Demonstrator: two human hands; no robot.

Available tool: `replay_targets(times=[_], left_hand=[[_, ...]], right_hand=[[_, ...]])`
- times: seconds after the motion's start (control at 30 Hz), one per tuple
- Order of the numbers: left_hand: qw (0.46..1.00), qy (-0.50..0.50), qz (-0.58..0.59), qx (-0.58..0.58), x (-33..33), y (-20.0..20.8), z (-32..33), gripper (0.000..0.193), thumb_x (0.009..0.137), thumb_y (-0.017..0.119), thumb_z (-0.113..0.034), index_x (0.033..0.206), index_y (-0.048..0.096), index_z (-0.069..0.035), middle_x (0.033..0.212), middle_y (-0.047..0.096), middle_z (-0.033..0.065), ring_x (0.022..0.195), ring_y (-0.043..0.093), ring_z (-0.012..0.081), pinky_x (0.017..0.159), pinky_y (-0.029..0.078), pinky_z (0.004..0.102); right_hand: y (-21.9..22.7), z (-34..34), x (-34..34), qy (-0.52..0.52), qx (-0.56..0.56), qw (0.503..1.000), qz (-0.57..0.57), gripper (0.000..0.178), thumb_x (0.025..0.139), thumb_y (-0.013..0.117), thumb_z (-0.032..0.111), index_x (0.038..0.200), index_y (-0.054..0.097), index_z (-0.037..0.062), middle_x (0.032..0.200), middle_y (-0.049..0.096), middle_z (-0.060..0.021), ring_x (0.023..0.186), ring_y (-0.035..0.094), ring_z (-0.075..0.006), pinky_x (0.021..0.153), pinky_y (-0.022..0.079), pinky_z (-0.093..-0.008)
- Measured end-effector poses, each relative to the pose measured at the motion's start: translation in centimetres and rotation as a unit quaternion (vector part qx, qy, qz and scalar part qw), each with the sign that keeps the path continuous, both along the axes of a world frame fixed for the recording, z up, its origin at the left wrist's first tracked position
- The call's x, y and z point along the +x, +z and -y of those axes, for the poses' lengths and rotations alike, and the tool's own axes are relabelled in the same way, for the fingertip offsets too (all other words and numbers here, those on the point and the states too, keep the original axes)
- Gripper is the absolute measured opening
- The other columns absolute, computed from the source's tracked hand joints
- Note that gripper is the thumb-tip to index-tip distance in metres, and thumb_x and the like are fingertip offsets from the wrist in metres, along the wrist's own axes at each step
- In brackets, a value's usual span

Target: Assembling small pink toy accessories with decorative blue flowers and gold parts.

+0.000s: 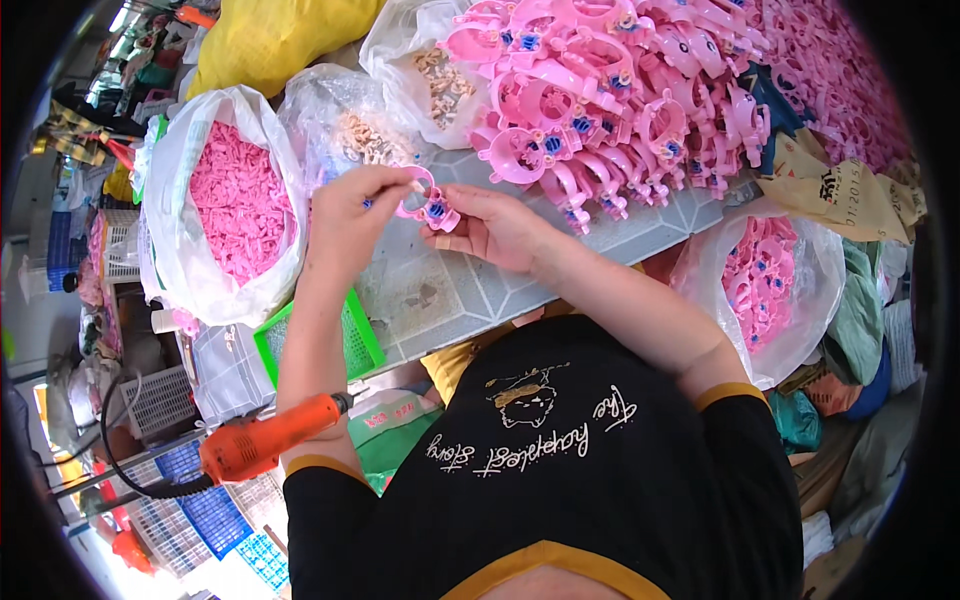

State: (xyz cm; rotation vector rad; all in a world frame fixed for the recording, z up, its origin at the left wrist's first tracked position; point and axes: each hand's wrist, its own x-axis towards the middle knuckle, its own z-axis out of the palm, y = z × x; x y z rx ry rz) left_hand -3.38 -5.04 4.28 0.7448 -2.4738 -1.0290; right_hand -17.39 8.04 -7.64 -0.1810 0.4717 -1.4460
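Observation:
Over the grey table, a small pink plastic ring-shaped part (447,218) with a blue piece on it is between my two hands. My right hand (495,228) pinches its lower end between thumb and fingers. At the ring's upper left, my left hand (350,215) has thumb and fingertips closed together. A tiny pale bit shows at those fingertips; what exactly they grip is too small to make out. Close beyond the hands is a clear plastic bag (330,100) with small beige pieces (370,138). To the right rises a big pile of similar pink parts (600,95), many with blue pieces.
A white bag of pink pieces (240,205) stands at the left, near a green basket (362,335). An orange power screwdriver (265,440) hangs beside my left forearm. Another bag of pink parts (760,285) sits at the right, below brown paper (835,190).

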Motion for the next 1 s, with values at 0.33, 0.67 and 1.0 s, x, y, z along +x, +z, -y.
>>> replay_targets(times=[0.33,0.67,1.0], left_hand=[[0.983,-0.064,-0.046,-0.165,1.3,-3.3,-1.1,0.013,0.085,0.074,-0.004,0.098,0.073,-0.004,0.091,0.073,0.0119,0.084,0.070,0.0287,0.075,0.055,0.0365],[0.983,-0.151,0.007,-0.102,0.8,-2.1,-0.3,0.013,0.085,0.070,-0.002,0.097,0.072,-0.002,0.095,0.072,0.0140,0.090,0.070,0.0330,0.079,0.056,0.0395],[0.968,-0.181,-0.015,-0.171,1.3,-2.4,-0.6,0.014,0.087,0.070,-0.005,0.101,0.071,-0.002,0.094,0.072,0.0143,0.089,0.071,0.0316,0.078,0.055,0.0383]], right_hand=[[0.1,-0.3,0.3,0.021,-0.009,1.000,-0.007,0.035,0.108,0.051,0.027,0.135,0.056,0.0043,0.123,0.066,-0.0091,0.113,0.068,-0.0242,0.103,0.055,-0.0390],[-0.7,-0.3,-0.2,0.035,-0.012,0.999,0.013,0.034,0.107,0.054,0.030,0.129,0.060,0.0048,0.115,0.069,-0.0083,0.103,0.070,-0.0227,0.099,0.057,-0.0401],[-0.6,-0.7,0.1,0.025,-0.029,0.999,-0.007,0.034,0.106,0.055,0.029,0.130,0.060,0.0046,0.115,0.069,-0.0074,0.102,0.070,-0.0217,0.098,0.057,-0.0404]])
